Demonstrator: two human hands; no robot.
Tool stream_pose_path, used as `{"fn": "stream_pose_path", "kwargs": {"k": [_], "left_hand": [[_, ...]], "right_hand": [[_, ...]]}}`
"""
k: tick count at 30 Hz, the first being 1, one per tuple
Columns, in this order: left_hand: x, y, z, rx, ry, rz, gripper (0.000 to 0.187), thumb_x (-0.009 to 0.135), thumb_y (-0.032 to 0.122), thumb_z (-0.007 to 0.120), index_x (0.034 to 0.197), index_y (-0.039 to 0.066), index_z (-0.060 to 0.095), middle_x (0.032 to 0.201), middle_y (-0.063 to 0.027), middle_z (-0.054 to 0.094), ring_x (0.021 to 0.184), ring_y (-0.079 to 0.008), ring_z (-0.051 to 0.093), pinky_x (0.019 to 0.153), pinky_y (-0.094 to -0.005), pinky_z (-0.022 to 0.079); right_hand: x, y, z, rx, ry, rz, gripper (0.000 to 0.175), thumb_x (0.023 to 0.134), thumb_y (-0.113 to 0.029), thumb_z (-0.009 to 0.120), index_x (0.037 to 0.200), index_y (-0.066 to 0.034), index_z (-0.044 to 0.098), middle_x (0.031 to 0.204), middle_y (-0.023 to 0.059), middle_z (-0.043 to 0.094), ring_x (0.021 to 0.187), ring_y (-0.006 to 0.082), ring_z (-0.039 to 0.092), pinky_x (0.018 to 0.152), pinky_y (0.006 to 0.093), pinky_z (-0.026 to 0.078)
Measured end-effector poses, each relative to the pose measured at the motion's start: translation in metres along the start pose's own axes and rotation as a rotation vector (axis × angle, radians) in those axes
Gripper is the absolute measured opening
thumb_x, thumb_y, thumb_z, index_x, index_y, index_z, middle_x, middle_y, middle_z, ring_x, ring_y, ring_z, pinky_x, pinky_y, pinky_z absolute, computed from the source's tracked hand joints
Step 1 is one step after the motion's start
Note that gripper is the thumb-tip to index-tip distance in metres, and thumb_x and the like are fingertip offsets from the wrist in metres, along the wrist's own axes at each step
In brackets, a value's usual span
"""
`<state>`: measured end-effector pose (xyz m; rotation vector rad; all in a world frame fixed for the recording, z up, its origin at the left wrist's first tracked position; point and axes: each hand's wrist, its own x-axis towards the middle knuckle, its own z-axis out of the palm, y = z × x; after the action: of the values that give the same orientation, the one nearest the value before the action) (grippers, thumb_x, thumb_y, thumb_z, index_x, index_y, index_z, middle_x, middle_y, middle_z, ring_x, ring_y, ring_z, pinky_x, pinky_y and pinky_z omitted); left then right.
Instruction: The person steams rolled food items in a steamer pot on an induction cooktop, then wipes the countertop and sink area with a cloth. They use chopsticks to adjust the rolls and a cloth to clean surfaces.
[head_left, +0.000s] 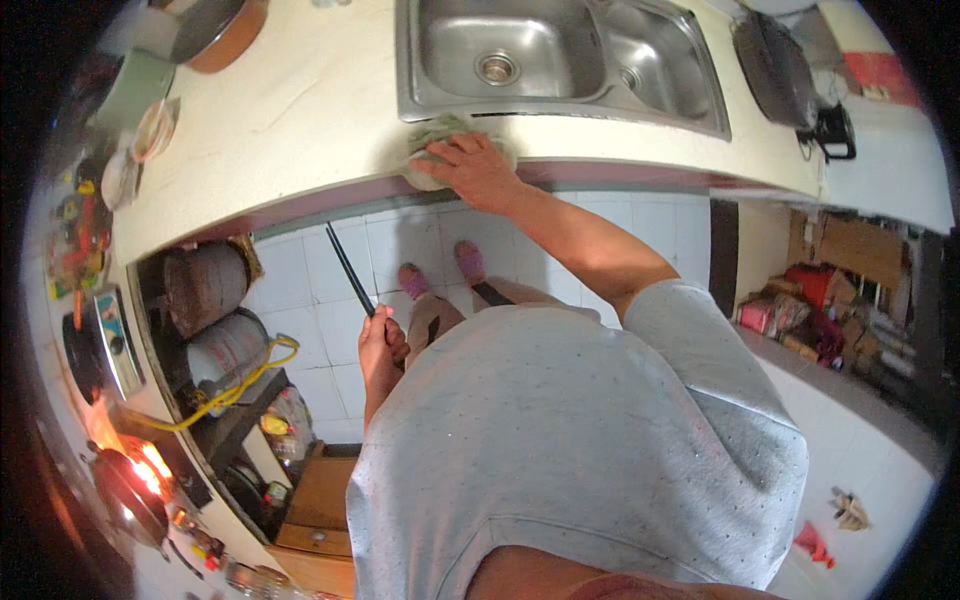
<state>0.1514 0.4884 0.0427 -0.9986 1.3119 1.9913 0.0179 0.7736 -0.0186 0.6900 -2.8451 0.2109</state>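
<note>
My right hand (472, 169) presses a greenish cloth (448, 126) against the front edge of the cream countertop (300, 120), just below the double steel sink (517, 97). The fingers are spread over the cloth, and part of it lies hidden under the palm. Lower at the left, my left hand (382, 339) is closed around a pair of dark chopsticks (349, 266), which point up and away over the tiled floor. Both sink basins show their drains.
A pot on a lit gas stove (127, 495) stands at lower left. Gas cylinders (225, 352) with a yellow hose sit under the counter. An orange-brown pot (229, 37) and bowls are at upper left, a dark pan (776, 71) at upper right. A wooden cabinet (319, 495) stands low left.
</note>
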Motion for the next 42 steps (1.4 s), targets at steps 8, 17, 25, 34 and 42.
{"fn": "stream_pose_path", "kwargs": {"k": [8,17,25,34,42], "left_hand": [[0.015,0.027,0.024,0.174,-0.14,-0.043,0.019,0.092,0.025,0.055,0.081,0.011,0.048,0.054,0.0051,0.034,0.042,-0.0044,0.025,0.037,-0.0221,0.017],[0.035,0.044,0.035,0.473,-0.177,-0.164,0.031,0.09,0.031,0.059,0.069,0.014,0.045,0.049,0.0048,0.034,0.038,-0.0061,0.027,0.037,-0.0246,0.017],[0.034,0.035,0.088,0.474,-0.278,-0.047,0.034,0.092,0.033,0.057,0.068,0.014,0.043,0.047,0.0042,0.032,0.037,-0.0066,0.025,0.035,-0.0243,0.017],[0.028,-0.035,0.2,0.454,-0.275,-0.009,0.034,0.09,0.033,0.06,0.067,0.014,0.044,0.048,0.0036,0.034,0.039,-0.0071,0.028,0.038,-0.0247,0.019],[0.022,-0.078,0.278,0.521,-0.247,0.01,0.032,0.09,0.03,0.061,0.067,0.013,0.046,0.048,0.0031,0.038,0.039,-0.0073,0.031,0.038,-0.0247,0.021]], "right_hand": [[-0.142,0.113,-0.082,-0.115,-0.199,0.529,0.08,0.066,-0.004,0.072,0.135,-0.031,0.044,0.138,0.0053,0.045,0.12,0.0295,0.047,0.103,0.0431,0.038],[-0.125,0.084,-0.066,-0.04,0.079,0.502,0.062,0.068,-0.007,0.068,0.126,-0.0225,0.055,0.125,0.0083,0.056,0.108,0.031,0.054,0.093,0.0441,0.042],[-0.127,0.092,-0.072,-0.005,-0.052,0.396,0.058,0.072,-0.015,0.069,0.127,-0.0286,0.053,0.133,0.0005,0.049,0.119,0.0278,0.047,0.099,0.0416,0.038],[-0.358,0.3,-0.143,-0.256,0.095,1.088,0.065,0.064,-0.006,0.072,0.124,-0.0254,0.057,0.125,0.0034,0.057,0.103,0.0304,0.054,0.09,0.0409,0.045],[-0.275,0.244,-0.118,0.069,0.008,0.726,0.039,0.071,-0.015,0.065,0.11,-0.0225,0.064,0.116,0.0058,0.061,0.108,0.0289,0.055,0.094,0.0461,0.042]]}}
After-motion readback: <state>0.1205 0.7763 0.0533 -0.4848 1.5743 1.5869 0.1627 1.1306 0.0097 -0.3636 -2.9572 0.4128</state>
